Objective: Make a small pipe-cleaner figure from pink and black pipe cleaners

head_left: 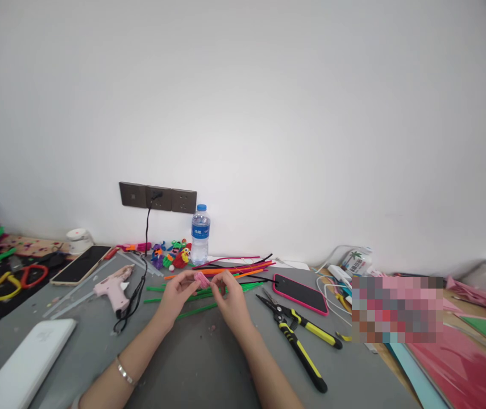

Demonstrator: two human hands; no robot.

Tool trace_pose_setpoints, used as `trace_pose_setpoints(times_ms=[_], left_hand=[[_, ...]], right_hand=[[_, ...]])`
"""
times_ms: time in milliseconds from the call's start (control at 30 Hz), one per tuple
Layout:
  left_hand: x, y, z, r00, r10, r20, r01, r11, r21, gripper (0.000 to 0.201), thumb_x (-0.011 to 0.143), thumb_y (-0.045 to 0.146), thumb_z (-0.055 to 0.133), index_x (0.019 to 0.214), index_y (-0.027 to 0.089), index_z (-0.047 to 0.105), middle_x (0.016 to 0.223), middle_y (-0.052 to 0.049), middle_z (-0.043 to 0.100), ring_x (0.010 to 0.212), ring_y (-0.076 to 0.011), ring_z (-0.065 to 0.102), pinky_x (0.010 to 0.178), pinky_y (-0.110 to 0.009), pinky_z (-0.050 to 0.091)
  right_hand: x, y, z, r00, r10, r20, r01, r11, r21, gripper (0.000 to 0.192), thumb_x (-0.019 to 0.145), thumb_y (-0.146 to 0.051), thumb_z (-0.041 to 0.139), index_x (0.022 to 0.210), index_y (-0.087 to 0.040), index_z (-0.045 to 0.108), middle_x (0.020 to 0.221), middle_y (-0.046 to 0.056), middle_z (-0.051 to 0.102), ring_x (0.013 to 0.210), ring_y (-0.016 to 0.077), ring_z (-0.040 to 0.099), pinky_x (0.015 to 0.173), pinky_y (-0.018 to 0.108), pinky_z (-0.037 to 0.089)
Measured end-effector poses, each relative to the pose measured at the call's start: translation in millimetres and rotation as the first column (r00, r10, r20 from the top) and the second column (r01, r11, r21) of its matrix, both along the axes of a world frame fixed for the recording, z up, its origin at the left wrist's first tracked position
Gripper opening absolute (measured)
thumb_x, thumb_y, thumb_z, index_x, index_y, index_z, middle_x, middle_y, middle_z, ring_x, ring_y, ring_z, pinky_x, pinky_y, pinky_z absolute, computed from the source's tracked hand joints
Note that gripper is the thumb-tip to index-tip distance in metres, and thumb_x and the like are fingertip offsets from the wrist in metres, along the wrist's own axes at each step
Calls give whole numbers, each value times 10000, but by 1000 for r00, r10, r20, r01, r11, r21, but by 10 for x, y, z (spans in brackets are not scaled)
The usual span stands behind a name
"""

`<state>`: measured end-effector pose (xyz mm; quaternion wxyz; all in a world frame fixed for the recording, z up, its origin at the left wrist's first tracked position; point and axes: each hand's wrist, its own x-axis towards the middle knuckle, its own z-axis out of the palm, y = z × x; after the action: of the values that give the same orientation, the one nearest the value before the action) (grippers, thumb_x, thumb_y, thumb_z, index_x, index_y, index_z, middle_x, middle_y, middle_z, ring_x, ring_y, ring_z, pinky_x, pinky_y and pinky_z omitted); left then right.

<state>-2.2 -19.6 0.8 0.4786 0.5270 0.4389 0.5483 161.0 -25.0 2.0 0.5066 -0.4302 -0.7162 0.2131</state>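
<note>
Left hand (pixel 177 294) and right hand (pixel 231 296) are both pinching a small pink fuzzy pipe-cleaner piece (pixel 202 279) near the grey table's (pixel 200 363) far edge.

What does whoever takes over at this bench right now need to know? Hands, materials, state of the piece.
Left hand: fingertips pinching the small pink fuzzy piece, bracelet on the wrist.
Right hand: fingertips on the same piece from the other side, both hands low over the grey table.
Materials: green, orange and black pipe cleaners lie just behind the hands. Pink glue gun to the left, corded to the wall socket. Yellow-handled pliers to the right, phone in a pink case beyond them.
Done: finished small figures stand by the water bottle.
Left: the pink piece is only a small wad; its shape is too small to tell.
</note>
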Motion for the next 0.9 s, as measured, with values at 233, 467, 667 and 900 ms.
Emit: trace_pose_setpoints(times_ms=[233, 467, 667, 900], left_hand=[[21, -19, 47, 999, -23, 32, 22, 1000, 21, 282, 705, 405, 722, 868, 179, 678, 830, -48, 728, 812, -223, 668, 698, -296, 540], [9, -15, 6, 997, -61, 47, 59, 997, 44, 257, 711, 371, 728, 865, 171, 678, 844, -48, 720, 830, -218, 660, 734, -297, 535], [-2, 5, -29, 991, -99, 90, 94, 994, 54, 220, 725, 335, 731, 861, 171, 674, 839, -32, 704, 833, -197, 651, 793, -292, 520], [-14, 13, -29, 984, -129, 119, 120, 990, 74, 211, 734, 323, 731, 864, 166, 674, 840, -36, 695, 823, -193, 643, 797, -295, 515]], right_hand=[[0, -5, -15, 1000, 5, 25, -5, 1000, -11, 117, 857, -134, 491, 775, -214, 516, 761, 9, 535, 647, 156, 461, 607, 263, 375], [1, -4, 3, 995, -38, 88, 36, 999, 19, 121, 838, -114, 493, 765, -207, 517, 757, 7, 538, 668, 158, 480, 607, 252, 365], [-2, -2, 12, 986, -62, 155, 54, 997, 54, 129, 822, -93, 509, 759, -205, 512, 755, 2, 544, 694, 162, 495, 630, 257, 355], [-9, -20, 32, 990, -46, 136, 41, 998, 39, 125, 821, -98, 513, 755, -203, 521, 750, -2, 541, 682, 155, 485, 624, 254, 349]])
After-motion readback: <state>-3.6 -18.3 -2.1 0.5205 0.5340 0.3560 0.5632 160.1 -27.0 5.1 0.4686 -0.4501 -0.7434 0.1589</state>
